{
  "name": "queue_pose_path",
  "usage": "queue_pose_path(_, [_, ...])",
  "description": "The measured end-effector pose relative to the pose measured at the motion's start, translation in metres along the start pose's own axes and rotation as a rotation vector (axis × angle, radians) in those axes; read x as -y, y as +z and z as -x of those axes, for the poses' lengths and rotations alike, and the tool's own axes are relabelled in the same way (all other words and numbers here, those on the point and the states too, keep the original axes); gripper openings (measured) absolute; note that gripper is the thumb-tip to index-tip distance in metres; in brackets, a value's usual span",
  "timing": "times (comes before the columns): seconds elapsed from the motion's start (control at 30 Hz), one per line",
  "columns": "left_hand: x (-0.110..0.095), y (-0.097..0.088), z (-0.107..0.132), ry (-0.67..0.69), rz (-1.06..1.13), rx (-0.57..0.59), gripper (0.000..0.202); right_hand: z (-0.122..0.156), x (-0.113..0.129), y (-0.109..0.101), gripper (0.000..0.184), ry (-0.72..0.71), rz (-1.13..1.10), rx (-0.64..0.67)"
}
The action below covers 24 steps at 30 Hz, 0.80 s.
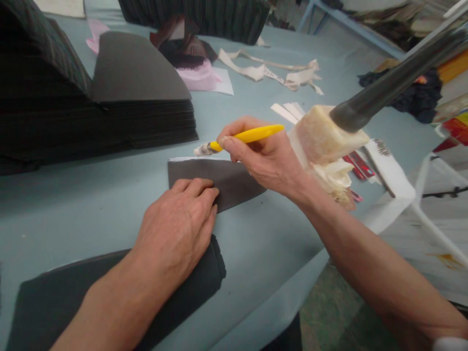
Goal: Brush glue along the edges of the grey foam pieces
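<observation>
A dark grey, curved-edged piece of sheet material [237,180] lies flat on the table. My left hand [179,209] rests on its near left part, fingers stretched out and pressing down. Between the thumb and fingers of my right hand [259,151] is a yellow-handled brush [256,133]. Its whitish bristles hover at or just above the far edge of the piece; whether they touch, I cannot tell. A white wet-looking line runs along that edge. Under my left forearm lies a pile of similar dark pieces [109,292], one with a white streak on its edge.
Tall stacks of dark sheets [146,117] stand at the left, with another dark stack [197,19] behind. A glue-crusted whitish container [318,136] with a dark tube [395,78] sits right of my hand. Fabric strips [256,70] and pink scraps [201,78] lie on the table [73,209].
</observation>
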<state>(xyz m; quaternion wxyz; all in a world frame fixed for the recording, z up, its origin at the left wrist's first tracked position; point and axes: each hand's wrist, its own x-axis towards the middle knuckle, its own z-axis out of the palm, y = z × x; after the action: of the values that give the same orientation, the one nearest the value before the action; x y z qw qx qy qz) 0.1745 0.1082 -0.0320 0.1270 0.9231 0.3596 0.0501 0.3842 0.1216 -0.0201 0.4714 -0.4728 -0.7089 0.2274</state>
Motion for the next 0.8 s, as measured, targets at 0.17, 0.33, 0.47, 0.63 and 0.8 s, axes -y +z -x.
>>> queue_pose_path(0.17, [0.019, -0.007, -0.006, -0.018, 0.131, 0.026, 0.053, 0.026, 0.014, -0.021, 0.039, 0.037, -0.011, -0.092])
queue_pose_path(0.33, [0.044, -0.017, -0.019, -0.063, 0.346, 0.087, 0.053, 0.063, 0.028, -0.029, 0.031, 0.077, -0.026, -0.177])
queue_pose_path(0.47, [0.051, -0.022, -0.029, -0.054, 0.482, 0.115, 0.051, 0.074, 0.042, -0.011, 0.03, 0.11, -0.053, -0.099])
queue_pose_path(0.63, [0.049, -0.025, -0.034, -0.086, 0.585, 0.124, 0.046, 0.07, 0.057, 0.014, 0.031, 0.108, -0.151, -0.002])
queue_pose_path(0.8, [0.048, -0.024, -0.036, -0.168, 0.659, 0.129, 0.043, 0.069, 0.06, 0.025, 0.032, 0.09, -0.145, 0.048])
